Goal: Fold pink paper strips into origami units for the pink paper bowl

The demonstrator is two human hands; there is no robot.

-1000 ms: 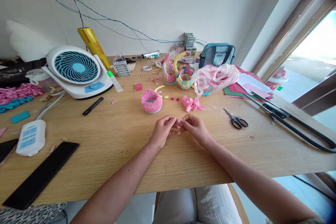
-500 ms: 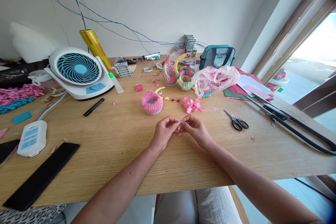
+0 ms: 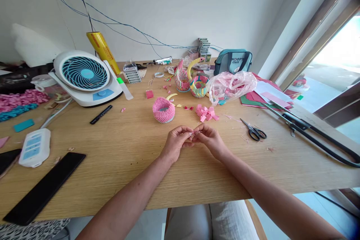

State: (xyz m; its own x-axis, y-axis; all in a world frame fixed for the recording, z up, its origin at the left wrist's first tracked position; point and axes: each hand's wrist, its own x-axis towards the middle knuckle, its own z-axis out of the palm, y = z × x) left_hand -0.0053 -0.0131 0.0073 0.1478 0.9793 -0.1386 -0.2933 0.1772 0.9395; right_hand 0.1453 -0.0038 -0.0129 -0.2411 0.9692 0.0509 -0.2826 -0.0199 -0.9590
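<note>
My left hand (image 3: 176,141) and my right hand (image 3: 209,139) meet over the table, fingertips pinched on a small pink paper piece (image 3: 193,134), mostly hidden by the fingers. Just beyond my left hand stands a round pink basket of folded paper (image 3: 163,110). A pile of pink paper strips (image 3: 206,113) lies beyond my right hand. Small yellow and red paper bits lie between basket and pile. Farther back are a pink folded-paper swan (image 3: 182,80) and a yellow, multicoloured one (image 3: 199,85).
Scissors (image 3: 254,131) and a long-armed paper cutter (image 3: 300,122) lie to the right. A plastic bag (image 3: 232,85) is behind. On the left are a fan (image 3: 84,77), a marker (image 3: 101,114), a white power strip (image 3: 35,147) and a black flat case (image 3: 45,187).
Both hands stay pinched together at nearly the same spot, with only a slight shift of the fingers. The view has moved very slightly.
</note>
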